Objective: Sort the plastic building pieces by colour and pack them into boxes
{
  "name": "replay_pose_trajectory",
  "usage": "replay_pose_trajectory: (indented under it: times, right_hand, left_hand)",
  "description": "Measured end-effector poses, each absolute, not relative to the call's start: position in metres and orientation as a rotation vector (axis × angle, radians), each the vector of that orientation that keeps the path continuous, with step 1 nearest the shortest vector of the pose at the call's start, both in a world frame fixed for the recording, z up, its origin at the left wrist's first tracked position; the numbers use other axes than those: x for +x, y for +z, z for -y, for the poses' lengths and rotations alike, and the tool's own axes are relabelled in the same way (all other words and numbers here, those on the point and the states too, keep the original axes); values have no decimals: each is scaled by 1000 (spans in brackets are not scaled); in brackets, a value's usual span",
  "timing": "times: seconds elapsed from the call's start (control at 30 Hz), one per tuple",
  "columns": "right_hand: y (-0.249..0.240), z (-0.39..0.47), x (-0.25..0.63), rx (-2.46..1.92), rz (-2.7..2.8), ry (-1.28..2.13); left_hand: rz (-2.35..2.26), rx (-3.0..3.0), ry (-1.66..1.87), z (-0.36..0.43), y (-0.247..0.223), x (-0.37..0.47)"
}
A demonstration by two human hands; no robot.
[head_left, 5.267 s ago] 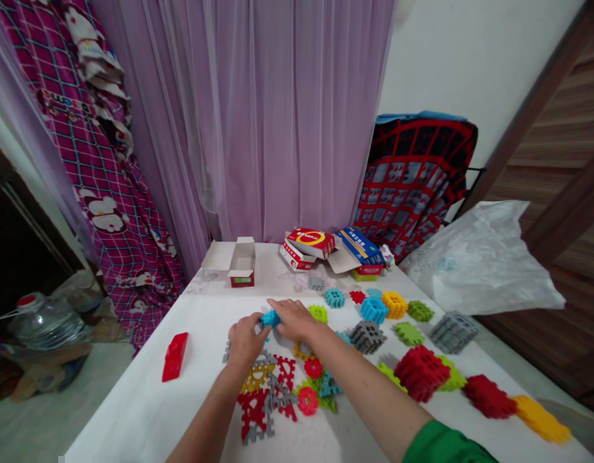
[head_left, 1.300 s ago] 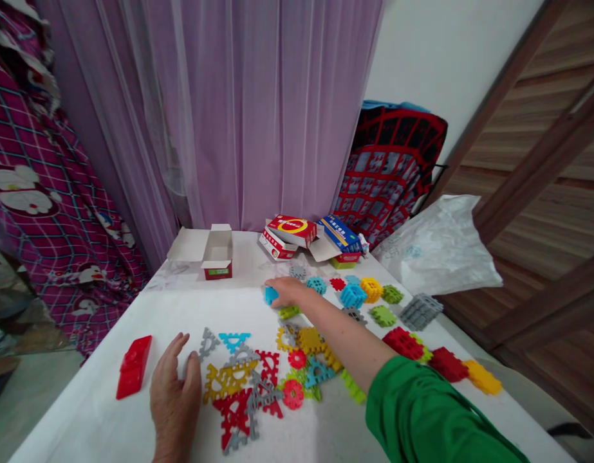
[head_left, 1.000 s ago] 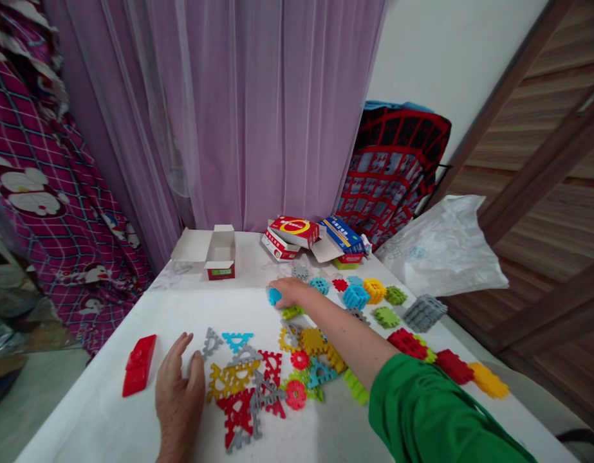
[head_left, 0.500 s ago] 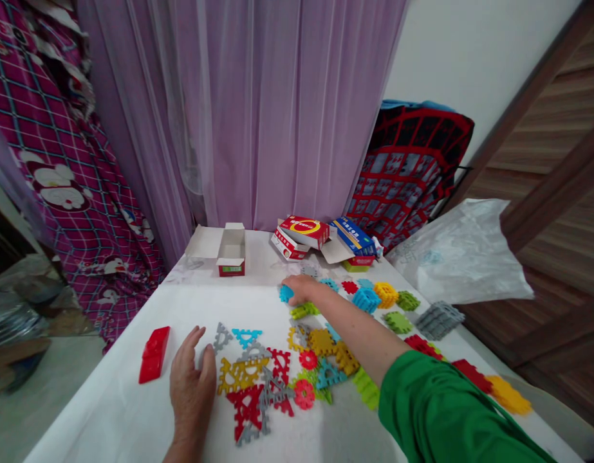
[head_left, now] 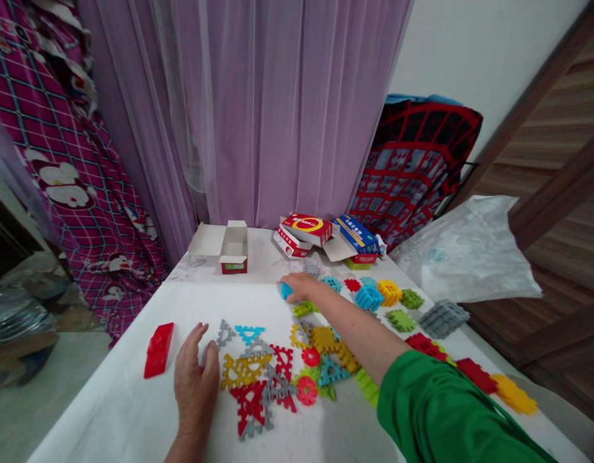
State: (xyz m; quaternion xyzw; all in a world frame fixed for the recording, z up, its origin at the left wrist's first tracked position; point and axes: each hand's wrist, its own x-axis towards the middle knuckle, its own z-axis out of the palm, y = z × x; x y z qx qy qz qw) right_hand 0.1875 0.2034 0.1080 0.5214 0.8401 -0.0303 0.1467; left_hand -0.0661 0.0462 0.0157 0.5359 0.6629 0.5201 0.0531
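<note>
My right hand reaches to the far middle of the table, its fingers closed on a blue plastic building piece. A green piece lies just below that hand. My left hand rests on the table with fingers apart and nothing in it. Right of it lies a spread of toothed pieces: a yellow one, a red triangle, a grey triangle and a blue triangle. A red plastic object lies left of my left hand.
An opened carton stands at the table's back, with red boxes and a blue box to its right. Stacked blue, yellow and grey pieces line the right side. A white plastic bag hangs beyond.
The view has shifted slightly, so the whole scene sits a little to the right. Both hands keep nearly the same pose, and the blue piece stays in my right fingers.
</note>
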Motion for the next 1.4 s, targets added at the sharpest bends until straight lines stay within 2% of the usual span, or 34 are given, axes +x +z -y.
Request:
replay_pose_trajectory:
  times: [0.63,1.07,1.4]
  right_hand:
    - [101,-206,205,1440,-2451,-150]
    - [151,-208,245,1508,-2402,-102]
    - [132,-171,248,1415,-2344,-80]
  left_hand:
    - [-2024,1635,1556,-45,18,-65]
    - [-2021,1578,1520,-45,19,-66]
    - [-2044,1563,1506,-45,23,-65]
